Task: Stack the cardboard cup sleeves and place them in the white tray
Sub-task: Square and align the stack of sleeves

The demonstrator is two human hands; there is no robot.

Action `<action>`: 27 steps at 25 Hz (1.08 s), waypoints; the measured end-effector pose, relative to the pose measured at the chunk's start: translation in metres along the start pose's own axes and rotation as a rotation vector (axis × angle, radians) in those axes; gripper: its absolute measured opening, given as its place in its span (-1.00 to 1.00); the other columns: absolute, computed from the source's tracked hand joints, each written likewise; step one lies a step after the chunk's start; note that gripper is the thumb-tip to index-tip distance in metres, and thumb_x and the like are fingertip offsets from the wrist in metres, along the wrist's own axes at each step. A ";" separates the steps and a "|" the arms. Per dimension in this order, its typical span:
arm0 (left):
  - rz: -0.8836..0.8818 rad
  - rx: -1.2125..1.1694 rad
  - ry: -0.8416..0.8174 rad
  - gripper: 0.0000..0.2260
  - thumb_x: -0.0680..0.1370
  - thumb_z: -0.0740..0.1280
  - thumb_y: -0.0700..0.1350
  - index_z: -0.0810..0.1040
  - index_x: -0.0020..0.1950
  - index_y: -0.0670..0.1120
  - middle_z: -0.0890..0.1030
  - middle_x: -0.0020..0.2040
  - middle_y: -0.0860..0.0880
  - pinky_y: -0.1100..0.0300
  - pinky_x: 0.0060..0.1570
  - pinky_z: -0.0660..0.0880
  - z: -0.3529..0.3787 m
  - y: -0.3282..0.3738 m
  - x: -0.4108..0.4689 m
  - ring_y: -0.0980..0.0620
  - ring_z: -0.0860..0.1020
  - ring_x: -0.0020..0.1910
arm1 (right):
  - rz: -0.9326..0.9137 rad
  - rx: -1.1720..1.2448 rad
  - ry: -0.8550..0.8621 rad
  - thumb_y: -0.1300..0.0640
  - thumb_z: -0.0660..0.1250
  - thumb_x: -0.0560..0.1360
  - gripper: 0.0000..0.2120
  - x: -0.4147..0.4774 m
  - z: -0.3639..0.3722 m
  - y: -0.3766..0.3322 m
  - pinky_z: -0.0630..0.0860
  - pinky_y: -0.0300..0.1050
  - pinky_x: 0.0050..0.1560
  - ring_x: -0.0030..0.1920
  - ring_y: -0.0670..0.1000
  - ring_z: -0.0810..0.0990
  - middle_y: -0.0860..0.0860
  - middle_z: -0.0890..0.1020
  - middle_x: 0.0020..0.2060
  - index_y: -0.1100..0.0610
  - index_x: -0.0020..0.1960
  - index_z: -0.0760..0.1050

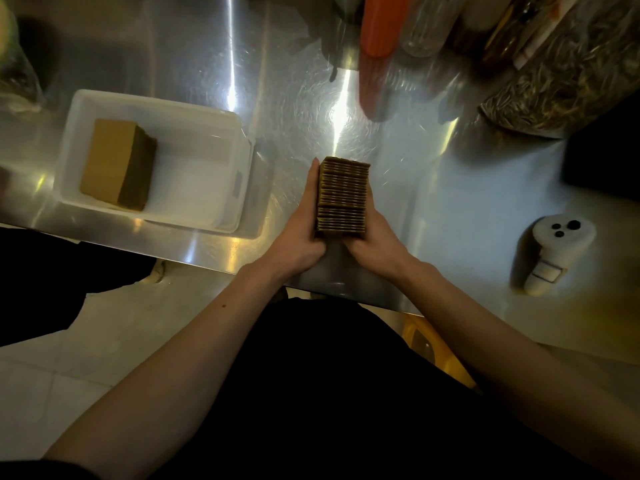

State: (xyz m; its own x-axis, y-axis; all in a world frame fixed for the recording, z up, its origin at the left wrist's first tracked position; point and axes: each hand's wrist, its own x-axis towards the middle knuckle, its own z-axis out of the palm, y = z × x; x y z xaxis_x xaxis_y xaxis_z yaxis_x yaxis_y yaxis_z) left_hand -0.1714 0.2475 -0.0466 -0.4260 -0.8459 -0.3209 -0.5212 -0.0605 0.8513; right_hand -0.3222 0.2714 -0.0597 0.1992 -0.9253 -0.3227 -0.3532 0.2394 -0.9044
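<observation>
A thick stack of brown cardboard cup sleeves [342,195] stands on edge on the steel counter, near its front edge. My left hand [300,230] presses against the stack's left side and my right hand [375,237] against its right side, so both hold it between them. To the left sits the white tray [239,157], which holds another brown stack of sleeves [116,164] lying in its left half. The tray's right half is bare.
An orange bottle [379,50], clear bottles and a bag of dried strands [561,84] crowd the back right. A white shaker [554,251] lies on the counter at right. A dark block [602,157] sits at the far right. Someone's dark trouser leg shows at lower left.
</observation>
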 end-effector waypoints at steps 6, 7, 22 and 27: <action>-0.054 -0.023 0.081 -0.14 0.44 0.28 -0.43 -0.15 0.58 -0.11 0.12 0.27 0.45 0.67 0.10 0.15 -0.001 0.003 0.001 0.70 0.24 0.10 | -0.017 -0.009 0.028 0.23 0.35 0.51 -0.21 0.004 0.001 -0.003 0.31 -0.47 0.25 0.23 -0.20 0.42 -0.06 0.39 0.35 0.13 0.56 -0.07; -0.055 -0.022 0.092 -0.14 0.45 0.29 -0.41 -0.15 0.58 -0.10 0.12 0.25 0.46 0.66 0.10 0.16 0.000 0.005 0.002 0.69 0.26 0.09 | -0.018 -0.005 0.052 0.23 0.36 0.50 -0.20 0.004 0.002 -0.004 0.31 -0.48 0.22 0.21 -0.19 0.44 -0.07 0.41 0.31 0.13 0.56 -0.07; -0.104 -0.360 -0.067 -0.03 0.43 0.34 0.25 -0.24 0.57 0.02 0.09 0.57 0.05 0.35 0.38 0.22 -0.014 0.016 -0.001 0.22 0.23 0.46 | -0.002 0.040 -0.022 0.20 0.26 0.48 -0.21 0.010 -0.001 -0.007 0.34 -0.07 0.40 0.35 -0.04 0.41 0.08 0.34 0.43 0.09 0.56 -0.12; -0.165 -0.491 0.184 -0.24 0.49 0.25 0.20 0.02 0.58 -0.03 0.24 0.54 -0.10 -0.07 0.45 0.22 -0.002 0.021 0.002 0.03 0.29 0.46 | -0.010 0.054 -0.004 0.23 0.24 0.45 -0.21 0.011 0.002 -0.013 0.33 -0.13 0.41 0.37 -0.04 0.39 0.09 0.30 0.45 0.11 0.56 -0.11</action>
State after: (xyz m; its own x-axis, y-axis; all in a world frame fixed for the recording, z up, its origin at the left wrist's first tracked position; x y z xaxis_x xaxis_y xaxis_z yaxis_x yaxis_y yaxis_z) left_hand -0.1813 0.2435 -0.0281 -0.2087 -0.8803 -0.4262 -0.1455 -0.4030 0.9036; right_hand -0.3132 0.2586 -0.0518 0.2063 -0.9263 -0.3152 -0.3010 0.2464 -0.9212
